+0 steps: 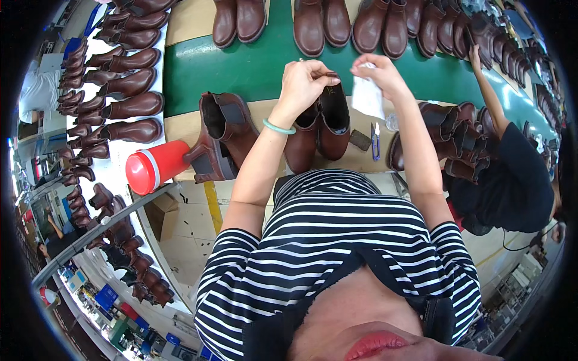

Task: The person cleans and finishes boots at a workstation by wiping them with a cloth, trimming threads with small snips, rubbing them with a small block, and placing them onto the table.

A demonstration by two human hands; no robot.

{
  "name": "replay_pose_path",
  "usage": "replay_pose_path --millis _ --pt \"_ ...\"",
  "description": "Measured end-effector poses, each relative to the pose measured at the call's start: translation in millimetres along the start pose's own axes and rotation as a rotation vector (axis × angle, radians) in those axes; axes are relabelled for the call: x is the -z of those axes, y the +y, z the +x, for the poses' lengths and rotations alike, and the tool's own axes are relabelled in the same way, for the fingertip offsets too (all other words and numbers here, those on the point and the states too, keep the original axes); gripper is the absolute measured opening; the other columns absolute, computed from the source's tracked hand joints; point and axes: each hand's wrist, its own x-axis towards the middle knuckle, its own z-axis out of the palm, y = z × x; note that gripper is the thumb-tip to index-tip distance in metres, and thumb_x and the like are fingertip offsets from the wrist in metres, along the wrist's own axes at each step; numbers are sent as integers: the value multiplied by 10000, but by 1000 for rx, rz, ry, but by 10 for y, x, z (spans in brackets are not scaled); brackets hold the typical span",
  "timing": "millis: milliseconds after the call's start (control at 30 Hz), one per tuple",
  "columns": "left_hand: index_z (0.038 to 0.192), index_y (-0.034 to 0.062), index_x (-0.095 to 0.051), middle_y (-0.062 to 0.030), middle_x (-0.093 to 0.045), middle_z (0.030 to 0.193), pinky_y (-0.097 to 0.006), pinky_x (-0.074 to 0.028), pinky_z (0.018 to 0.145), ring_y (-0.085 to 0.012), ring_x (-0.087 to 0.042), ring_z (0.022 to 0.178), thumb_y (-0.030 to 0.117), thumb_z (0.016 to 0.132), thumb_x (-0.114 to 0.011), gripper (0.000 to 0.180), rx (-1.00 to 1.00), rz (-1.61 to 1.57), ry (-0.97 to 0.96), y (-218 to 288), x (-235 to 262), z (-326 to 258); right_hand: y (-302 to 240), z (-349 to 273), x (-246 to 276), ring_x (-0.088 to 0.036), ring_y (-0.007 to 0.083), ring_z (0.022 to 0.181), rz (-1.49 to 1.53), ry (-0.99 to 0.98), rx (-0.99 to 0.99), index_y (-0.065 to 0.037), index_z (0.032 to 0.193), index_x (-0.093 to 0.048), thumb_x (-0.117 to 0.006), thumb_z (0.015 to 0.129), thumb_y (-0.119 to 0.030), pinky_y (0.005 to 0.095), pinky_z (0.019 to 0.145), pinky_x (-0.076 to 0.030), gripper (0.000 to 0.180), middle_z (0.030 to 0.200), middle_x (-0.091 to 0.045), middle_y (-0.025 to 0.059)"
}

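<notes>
- The top edge of a brown boot [335, 129] is pinched by the left hand [304, 86], its thumb and fingers brought close together; whether the rim or a pull tab is gripped cannot be told.
- The boot is set on the tan bench [176, 127], just in front of the striped shirt [346, 210], with a second boot [300, 147] placed close at its left.
- A white sheet [367, 96] is held by the right hand [382, 75], its fingers closed on the upper end; whether it is cloth or paper cannot be told.
- A dark block [360, 140] and blue-handled snips [376, 143] are laid beside the boot, on its right.
- To the left, a red jug [158, 167] is seen tilted near two dark-sided boots [224, 135].
- More boots [310, 27] are lined up beyond the green surface [253, 75], and others are set in rows on the white table [152, 63].
- At the right, boots are reached for by a co-worker's arm [490, 93].
</notes>
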Motion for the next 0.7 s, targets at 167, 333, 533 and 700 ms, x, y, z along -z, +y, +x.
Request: replay_pose_path --millis 167,333,533,700 --pt "1164 47 -632 -77 -639 1165 -327 -494 871 -218 -601 1066 -8 648 -769 537 -51 -323 -129 -373 -16 98 -58 -225 0 -597 85 677 190 63 -45 -29 960 -646 -671 783 -45 226 619 -479 180 746 -627 4" --pt "1262 39 -550 -78 -577 1225 -310 -452 950 -218 -493 1194 -78 665 -725 633 -42 -677 -303 -672 120 16 -259 -260 -262 -609 68 749 -17 -84 78 -12 991 -654 -697 786 -67 223 693 -490 217 854 -668 24" --pt "937 19 -605 -24 -627 948 -239 -502 793 -84 -592 848 -104 791 -626 192 -98 -841 60 -869 -153 -111 -194 15 -858 -593 84 743 -207 -34 263 10 938 -659 -753 748 -112 238 662 -472 244 826 -665 45" --pt "816 2 -624 -52 -637 905 -236 -500 781 -109 -601 854 -140 769 -614 150 -176 -817 118 -860 -154 -110 14 63 -825 -646 193 712 -503 74 282 7 870 -685 -704 708 -144 314 661 -495 222 757 -673 136"
